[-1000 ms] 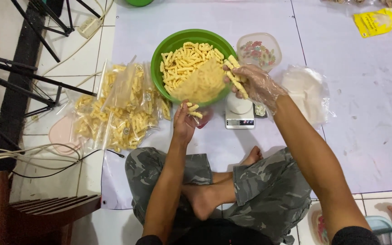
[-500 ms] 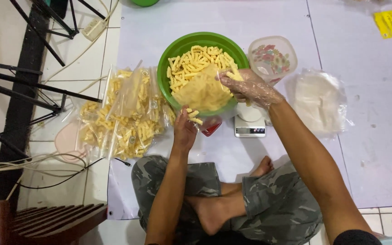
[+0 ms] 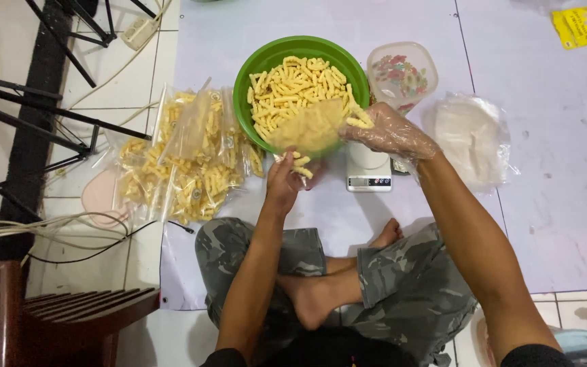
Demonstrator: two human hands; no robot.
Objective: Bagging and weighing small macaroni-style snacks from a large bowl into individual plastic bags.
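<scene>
Gloved right hand (image 3: 388, 132) pinches a few snack sticks (image 3: 360, 121) at the green bowl (image 3: 249, 75) rim; left hand (image 3: 287, 178) grips a small bag (image 3: 307, 129) open below. I'd hold that mouth wide and drop straight in.

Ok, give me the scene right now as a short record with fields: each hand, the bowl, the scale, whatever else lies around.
left hand: holds a small clear bag open, a few snack sticks inside
right hand: in a clear plastic glove, snack sticks pinched in the fingers, at the bag's mouth
green bowl: full of yellow snack sticks
digital scale: white, below the bowl's right edge
filled bags: piled left of the bowl
empty bags: stack at right
floral container: right of bowl
</scene>
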